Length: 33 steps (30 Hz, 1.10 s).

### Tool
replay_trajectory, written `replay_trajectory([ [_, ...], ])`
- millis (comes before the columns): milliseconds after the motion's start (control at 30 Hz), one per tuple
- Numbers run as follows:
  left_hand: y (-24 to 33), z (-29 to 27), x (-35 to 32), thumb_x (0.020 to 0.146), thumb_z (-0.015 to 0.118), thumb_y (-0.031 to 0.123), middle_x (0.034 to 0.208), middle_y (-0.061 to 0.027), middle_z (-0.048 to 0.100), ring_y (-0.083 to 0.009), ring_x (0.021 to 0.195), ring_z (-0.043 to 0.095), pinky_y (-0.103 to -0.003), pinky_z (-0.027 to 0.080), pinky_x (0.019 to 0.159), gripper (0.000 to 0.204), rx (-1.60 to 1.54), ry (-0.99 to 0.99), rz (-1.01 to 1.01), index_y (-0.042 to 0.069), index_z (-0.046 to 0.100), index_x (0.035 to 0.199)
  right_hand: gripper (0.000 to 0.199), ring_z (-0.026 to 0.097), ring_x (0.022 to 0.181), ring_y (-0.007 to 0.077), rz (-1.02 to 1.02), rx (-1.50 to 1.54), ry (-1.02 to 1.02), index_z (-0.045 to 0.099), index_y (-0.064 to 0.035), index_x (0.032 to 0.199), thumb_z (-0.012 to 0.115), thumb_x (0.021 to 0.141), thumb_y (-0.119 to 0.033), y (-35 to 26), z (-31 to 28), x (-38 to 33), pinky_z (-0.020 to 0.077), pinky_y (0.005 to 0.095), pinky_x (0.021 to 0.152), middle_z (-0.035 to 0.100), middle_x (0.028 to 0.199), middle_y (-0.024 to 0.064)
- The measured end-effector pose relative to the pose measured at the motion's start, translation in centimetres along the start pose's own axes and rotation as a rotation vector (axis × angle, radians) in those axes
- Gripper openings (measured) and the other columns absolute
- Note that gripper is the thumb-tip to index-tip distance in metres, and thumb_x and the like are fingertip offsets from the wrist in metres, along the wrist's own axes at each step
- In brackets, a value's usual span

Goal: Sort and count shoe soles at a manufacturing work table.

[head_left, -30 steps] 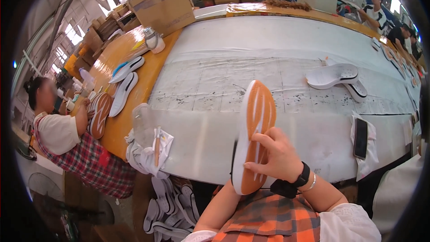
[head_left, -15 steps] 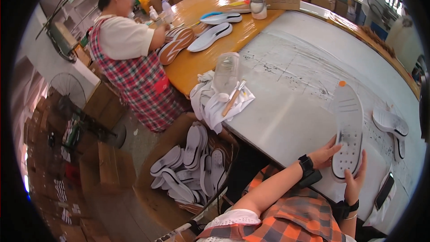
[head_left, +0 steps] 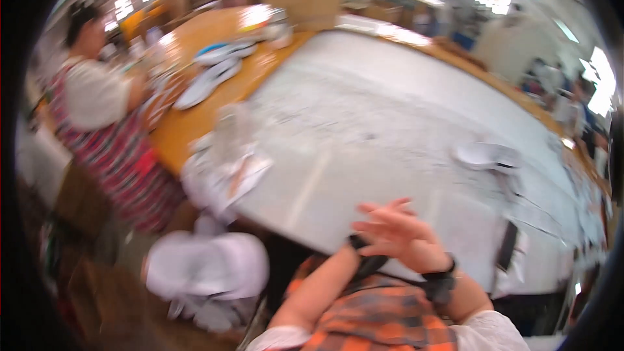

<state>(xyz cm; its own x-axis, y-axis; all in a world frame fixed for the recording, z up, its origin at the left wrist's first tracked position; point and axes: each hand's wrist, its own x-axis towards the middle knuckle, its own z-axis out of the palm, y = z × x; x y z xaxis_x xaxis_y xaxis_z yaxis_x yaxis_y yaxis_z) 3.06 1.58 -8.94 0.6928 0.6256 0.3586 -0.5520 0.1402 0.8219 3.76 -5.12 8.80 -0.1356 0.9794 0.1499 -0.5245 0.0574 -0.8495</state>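
Observation:
Both hands overlap in front of my body at the table's near edge, with no sole visible in either. My right hand [head_left: 419,244] lies in front, fingers stretched out toward the left. Behind it, my left hand [head_left: 374,224] is partly hidden and blurred; the fingers that show look extended. To the left, a large, motion-blurred white shoe sole [head_left: 208,263] appears above the carton of soles, apart from both hands. More white soles [head_left: 214,315] show below it. A white sole [head_left: 486,156] rests on the table beyond my right hand, beside another one.
The grey-white table [head_left: 338,117] spreads ahead. A dark phone [head_left: 507,245] lies at its right near edge. White cloths [head_left: 205,172], a clear container [head_left: 232,131] and a brush [head_left: 236,177] sit at the left corner. A co-worker in a checked apron [head_left: 117,162] stands by the orange table [head_left: 172,140].
The sole held in both hands has left them; a blurred sole now shows over the carton. My hands have come together and overlap. The view has swung right.

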Motion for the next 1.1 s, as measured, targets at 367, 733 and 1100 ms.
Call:
replay_trajectory([
  [367,3.5,-3.4,2.9,0.087,0.046,0.017,0.099,-0.0146,0.057,-0.0277,0.086,0.057,-0.043,0.046,0.077,0.028,-0.663,0.078,-0.789,0.008,0.042,0.114,0.017,0.057,0.086,0.0161,-0.246,-0.268,1.224,0.058,-0.0066,0.094,0.054,0.078,-0.004,-6.8,-23.0,-11.8,0.0475,0.0326,0.074,0.060,0.093,0.0058],
  [733,3.3,-2.5,2.6,0.088,0.047,0.022,0.109,-0.0158,0.055,-0.0284,0.094,0.056,-0.043,0.045,0.081,0.038,-0.893,-0.037,-0.741,0.006,0.041,0.122,0.058,0.054,0.095,0.0276,-0.083,-1.306,1.944,0.044,-0.0001,0.116,0.067,0.071,-0.028,-13.5,-51.3,-18.5,0.0451,0.0369,0.078,0.054,0.106,0.0156],
  [1100,2.8,-2.0,2.3,0.089,0.044,0.025,0.110,-0.0147,0.054,-0.0285,0.096,0.055,-0.043,0.044,0.083,0.039,-0.903,-0.003,-0.741,0.009,0.037,0.125,0.050,0.054,0.088,0.0343,0.394,-1.696,1.817,0.049,-0.0018,0.106,0.062,0.063,-0.022,-15.7,-45.5,-18.4,0.0442,0.0386,0.076,0.056,0.097,0.0206],
])
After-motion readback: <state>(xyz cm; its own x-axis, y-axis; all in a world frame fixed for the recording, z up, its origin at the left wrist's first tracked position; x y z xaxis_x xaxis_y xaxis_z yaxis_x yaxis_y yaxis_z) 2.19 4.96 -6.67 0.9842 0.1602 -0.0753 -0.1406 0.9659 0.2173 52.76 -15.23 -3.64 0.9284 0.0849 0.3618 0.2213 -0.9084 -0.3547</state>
